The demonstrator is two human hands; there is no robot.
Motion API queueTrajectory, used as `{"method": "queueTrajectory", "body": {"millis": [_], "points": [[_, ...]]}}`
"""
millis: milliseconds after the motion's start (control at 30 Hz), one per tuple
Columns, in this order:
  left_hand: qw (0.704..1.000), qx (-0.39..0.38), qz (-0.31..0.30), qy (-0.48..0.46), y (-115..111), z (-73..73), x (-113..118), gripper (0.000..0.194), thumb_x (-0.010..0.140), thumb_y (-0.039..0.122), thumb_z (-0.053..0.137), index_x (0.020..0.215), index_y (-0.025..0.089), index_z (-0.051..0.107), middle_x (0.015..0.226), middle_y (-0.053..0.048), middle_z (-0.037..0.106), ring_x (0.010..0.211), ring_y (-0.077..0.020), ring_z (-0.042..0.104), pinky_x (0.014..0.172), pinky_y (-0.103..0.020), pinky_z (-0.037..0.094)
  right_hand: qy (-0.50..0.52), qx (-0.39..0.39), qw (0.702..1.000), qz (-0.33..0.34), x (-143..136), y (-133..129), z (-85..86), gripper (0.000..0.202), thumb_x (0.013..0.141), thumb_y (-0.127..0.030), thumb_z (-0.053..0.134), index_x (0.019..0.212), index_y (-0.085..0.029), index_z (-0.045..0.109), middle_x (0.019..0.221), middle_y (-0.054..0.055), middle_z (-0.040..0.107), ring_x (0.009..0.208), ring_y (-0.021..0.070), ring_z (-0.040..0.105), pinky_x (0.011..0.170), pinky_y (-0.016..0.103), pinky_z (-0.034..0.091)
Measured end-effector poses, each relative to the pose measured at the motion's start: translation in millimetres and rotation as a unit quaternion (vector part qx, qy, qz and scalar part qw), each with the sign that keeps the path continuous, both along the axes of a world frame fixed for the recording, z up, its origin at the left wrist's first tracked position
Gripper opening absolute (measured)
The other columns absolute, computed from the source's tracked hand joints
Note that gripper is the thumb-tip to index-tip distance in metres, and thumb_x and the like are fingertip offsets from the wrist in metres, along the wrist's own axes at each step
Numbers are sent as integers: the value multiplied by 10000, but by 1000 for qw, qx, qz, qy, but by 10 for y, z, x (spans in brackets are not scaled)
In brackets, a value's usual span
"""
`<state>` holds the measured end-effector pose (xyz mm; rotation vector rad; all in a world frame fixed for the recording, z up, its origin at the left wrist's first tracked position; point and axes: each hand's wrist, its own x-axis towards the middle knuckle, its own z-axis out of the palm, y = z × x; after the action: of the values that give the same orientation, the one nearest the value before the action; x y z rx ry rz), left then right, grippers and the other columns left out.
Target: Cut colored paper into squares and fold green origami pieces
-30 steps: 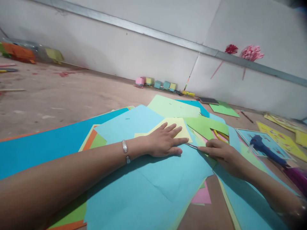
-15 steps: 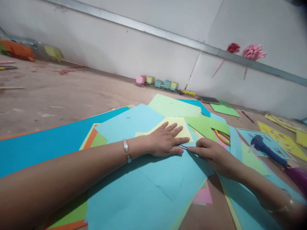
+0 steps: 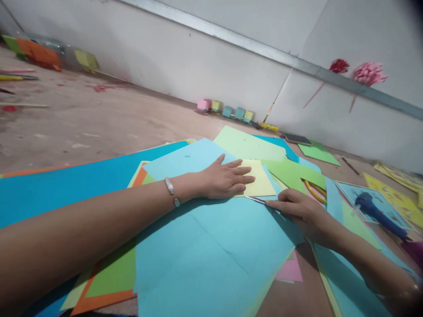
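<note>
The left hand [image 3: 222,179] is flat and wide open, fingers spread, on the pale yellow paper [image 3: 262,178] under it, and grips nothing. To its right, the right hand [image 3: 306,213] is curled shut around a thin metal tool [image 3: 255,200], its tip at the paper's near edge. Below both hands lies a big light blue sheet [image 3: 201,259]. Just past the right hand is a green sheet [image 3: 291,172], and further right a blue glue gun [image 3: 380,211]. Far beyond the left hand, little paper blocks [image 3: 227,111] sit by the wall [image 3: 158,57]

Brownish work surface [image 3: 99,121]: overlapping coloured sheets [image 3: 205,246], small paper blocks [image 3: 227,111], and apparently a glue gun [image 3: 380,211].
</note>
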<state>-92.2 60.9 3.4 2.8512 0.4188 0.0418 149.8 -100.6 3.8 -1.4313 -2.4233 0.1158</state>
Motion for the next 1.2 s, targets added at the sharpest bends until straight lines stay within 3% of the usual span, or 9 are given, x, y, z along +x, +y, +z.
{"method": "queueTrajectory", "body": {"millis": [267, 433, 600, 767, 900, 1000, 1200], "points": [[1000, -7, -4, -19, -12, -67, 3, 517, 1007, 431, 260, 1489, 297, 392, 1608, -44, 257, 1486, -333, 189, 1126, -684, 36, 16, 32, 999, 16, -230, 50, -57, 401, 996, -199, 376, 1242, -309, 672, 838, 50, 590, 733, 148, 546, 645, 273, 483], [999, -21, -3, -37, 3, -91, 1, 518, 998, 446, 284, 1482, 303, 404, 1605, -39, 270, 1482, -335, 201, 1128, -681, 21, 10, 24, 1000, -10, -450, 88, -99, 412, 1020, -331, 330, 1154, -267, 714, 762, 47, 553, 665, 151, 498, 587, 270, 474], [1000, -20, -7, -16, -3, -75, -15, 527, 1001, 438, 256, 1498, 309, 372, 1621, -29, 227, 1496, -305, 158, 1151, -635, 13, 3, 20, 1000, 20, -594, 130, -43, 385, 1018, -258, 354, 1220, -296, 680, 790, 40, 546, 701, 146, 507, 623, 262, 468], [1000, -17, 3, -2, -9, -47, -17, 549, 1000, 442, 265, 1527, 295, 310, 1642, -39, 126, 1513, -297, 24, 1153, -634, 39, 3, 20, 999, 44, -703, 187, -10, 373, 1006, -214, 380, 1226, -259, 677, 815, 55, 561, 720, 158, 519, 629, 275, 466], [999, -30, 2, -15, 2, -54, -17, 545, 999, 429, 282, 1524, 289, 320, 1636, -40, 144, 1510, -301, 56, 1159, -633, 54, 9, 14, 997, 69, -849, 251, 31, 377, 999, -194, 369, 1241, -199, 659, 820, 64, 552, 720, 158, 511, 627, 283, 475], [999, -27, -5, -22, 14, -70, -18, 549, 992, 424, 297, 1523, 285, 325, 1631, -47, 165, 1505, -316, 95, 1150, -655, 64, 38, -32, 996, 69, -985, 314, 100, 354, 998, -228, 372, 1195, -206, 665, 861, 74, 591, 741, 167, 531, 654, 310, 494], [999, -17, -15, -25, 42, -108, -14, 616, 930, 369, 431, 1529, 284, 312, 1630, -57, 178, 1497, -346, 127, 1142, -672, 68, 118, -133, 984, -2, -1192, 406, 199, 279, 988, -324, 433, 1061, -212, 678, 887, 73, 644, 787, 197, 574, 681, 351, 507]]}}
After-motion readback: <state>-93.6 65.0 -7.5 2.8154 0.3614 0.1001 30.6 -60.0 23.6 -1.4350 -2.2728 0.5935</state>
